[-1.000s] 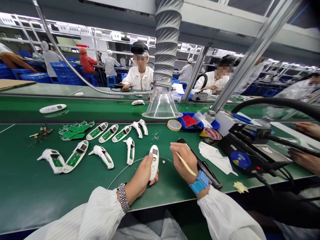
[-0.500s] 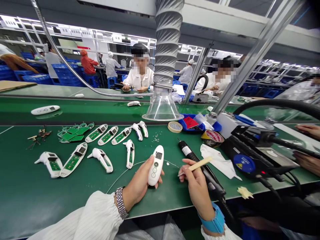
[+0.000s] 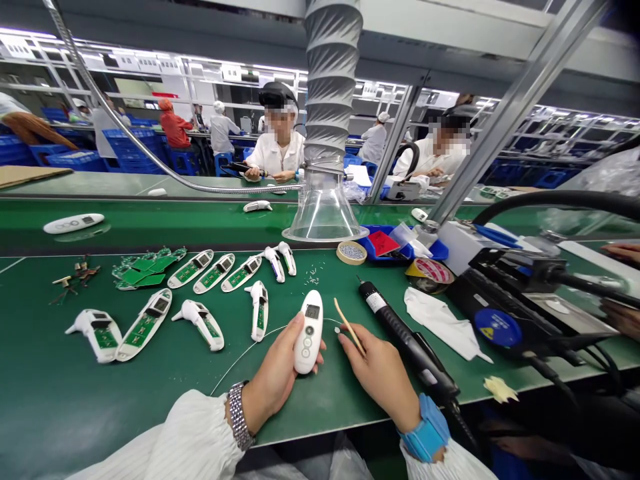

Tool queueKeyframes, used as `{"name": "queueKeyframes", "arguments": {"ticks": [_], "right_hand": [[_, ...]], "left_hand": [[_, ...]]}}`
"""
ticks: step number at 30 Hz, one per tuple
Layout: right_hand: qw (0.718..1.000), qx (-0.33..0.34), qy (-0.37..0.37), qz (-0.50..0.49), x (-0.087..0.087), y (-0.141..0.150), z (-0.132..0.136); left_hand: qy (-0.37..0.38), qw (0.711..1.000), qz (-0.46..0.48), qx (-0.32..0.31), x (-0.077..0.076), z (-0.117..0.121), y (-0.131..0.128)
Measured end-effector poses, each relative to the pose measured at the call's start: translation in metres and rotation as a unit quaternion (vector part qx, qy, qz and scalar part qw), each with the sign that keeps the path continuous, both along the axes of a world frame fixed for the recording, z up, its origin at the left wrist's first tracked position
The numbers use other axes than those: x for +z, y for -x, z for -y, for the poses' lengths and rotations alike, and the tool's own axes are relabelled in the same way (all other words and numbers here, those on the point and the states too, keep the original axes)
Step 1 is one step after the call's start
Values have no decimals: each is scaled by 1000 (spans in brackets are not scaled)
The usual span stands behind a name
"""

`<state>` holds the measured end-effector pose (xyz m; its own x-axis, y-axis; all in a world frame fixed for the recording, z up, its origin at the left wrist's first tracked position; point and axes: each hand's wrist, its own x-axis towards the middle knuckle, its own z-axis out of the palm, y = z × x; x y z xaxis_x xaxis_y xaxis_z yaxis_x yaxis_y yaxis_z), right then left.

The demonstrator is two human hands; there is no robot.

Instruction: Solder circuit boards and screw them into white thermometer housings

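nearby, soldering iron (image 3: 403, 337) by right hand (image 3: 380, 380)

The green-topped work table (image 3: 45, 387) carries two loose rows of opened white handheld device housings (image 3: 145, 325) showing green circuit boards; a heap of green boards (image 3: 145, 270) and small brass parts (image 3: 75, 275) lie at its left end; a black soldering iron (image 3: 400, 333), a crumpled white cloth (image 3: 440, 320) and a soldering station (image 3: 495, 313) lie to the right, near a blue tray (image 3: 434, 245) and a round tape roll (image 3: 351, 253).
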<state>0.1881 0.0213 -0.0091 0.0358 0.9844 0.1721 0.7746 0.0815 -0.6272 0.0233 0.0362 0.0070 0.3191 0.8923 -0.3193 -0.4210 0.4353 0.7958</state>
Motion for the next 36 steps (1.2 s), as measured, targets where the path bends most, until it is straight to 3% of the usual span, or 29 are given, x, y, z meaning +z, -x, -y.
{"name": "queueKeyframes", "arguments": {"ticks": [7,16,25,32,36], "right_hand": [[989,-20,-10,145,-5,7,-14],[982,-16,-5,186,-3,6,-10],[990,3,-16,143,-6,4,-9],[999,-6,-36,39,-8,-2,-10],[997,-22,-65,-22,-12,-4,-12]], "left_hand": [[6,1000,0,7,-1,-1,0],[12,1000,3,2,0,-1,-1],[16,1000,12,4,0,-5,-1],[11,1000,-11,-5,1,-6,-3],[-120,979,-159,-54,-1,-5,-2]]}}
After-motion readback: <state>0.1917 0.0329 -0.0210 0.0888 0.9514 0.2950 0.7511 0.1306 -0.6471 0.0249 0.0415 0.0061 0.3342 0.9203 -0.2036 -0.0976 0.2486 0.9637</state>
